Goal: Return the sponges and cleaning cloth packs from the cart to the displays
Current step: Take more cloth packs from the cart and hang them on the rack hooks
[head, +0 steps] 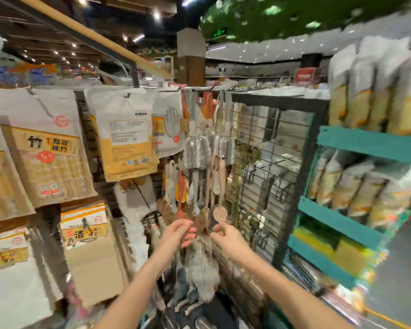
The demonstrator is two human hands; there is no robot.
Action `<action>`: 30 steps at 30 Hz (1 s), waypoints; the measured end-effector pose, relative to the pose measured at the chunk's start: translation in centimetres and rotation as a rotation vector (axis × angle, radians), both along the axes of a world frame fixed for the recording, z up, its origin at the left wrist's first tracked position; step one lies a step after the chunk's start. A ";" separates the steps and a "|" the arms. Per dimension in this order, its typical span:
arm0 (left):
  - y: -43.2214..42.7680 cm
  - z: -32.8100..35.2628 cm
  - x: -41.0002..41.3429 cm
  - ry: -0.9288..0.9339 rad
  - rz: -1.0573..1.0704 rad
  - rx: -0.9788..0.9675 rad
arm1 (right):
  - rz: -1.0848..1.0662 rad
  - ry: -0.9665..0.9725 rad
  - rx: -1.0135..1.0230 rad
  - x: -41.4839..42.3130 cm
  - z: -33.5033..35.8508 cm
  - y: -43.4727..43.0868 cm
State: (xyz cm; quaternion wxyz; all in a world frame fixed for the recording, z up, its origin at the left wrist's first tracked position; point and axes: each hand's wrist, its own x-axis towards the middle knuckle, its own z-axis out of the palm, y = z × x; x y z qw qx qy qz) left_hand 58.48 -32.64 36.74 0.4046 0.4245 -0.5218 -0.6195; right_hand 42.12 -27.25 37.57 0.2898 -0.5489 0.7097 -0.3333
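Both my hands reach up to the hanging display in the middle of the head view. My left hand (179, 232) and my right hand (223, 233) have curled fingers close together around a small brown and dark item (205, 225), apparently a hanging sponge brush; the picture is too blurred to name it. Above it hang long-handled sponge brushes (197, 151) in grey, pink and orange. Cleaning cloth packs (45, 162) with yellow labels hang on hooks at the left. The cart is out of sight.
A black wire grid panel (268, 176) stands right of the brushes. Teal shelves (356, 143) with bagged goods run along the right. Cardboard boxes (86, 236) sit at the lower left. More grey brushes (202, 279) hang below my hands.
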 end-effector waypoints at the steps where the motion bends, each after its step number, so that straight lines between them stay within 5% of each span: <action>1: 0.7 0.2 -2.4 -0.007 -0.032 0.002 | -0.053 -0.004 0.002 -2.3 -0.3 1.5; 11: 16.0 0.6 -24.5 -0.063 -0.500 -0.039 | -0.429 0.023 0.023 -22.7 -1.7 22.6; 20: 30.7 -3.0 -40.2 -0.132 -0.726 -0.034 | -0.647 0.034 0.112 -33.0 -5.0 39.8; 30: 36.5 -11.3 -49.4 -0.283 -0.885 0.070 | -0.768 -0.062 0.196 -39.3 -10.7 46.5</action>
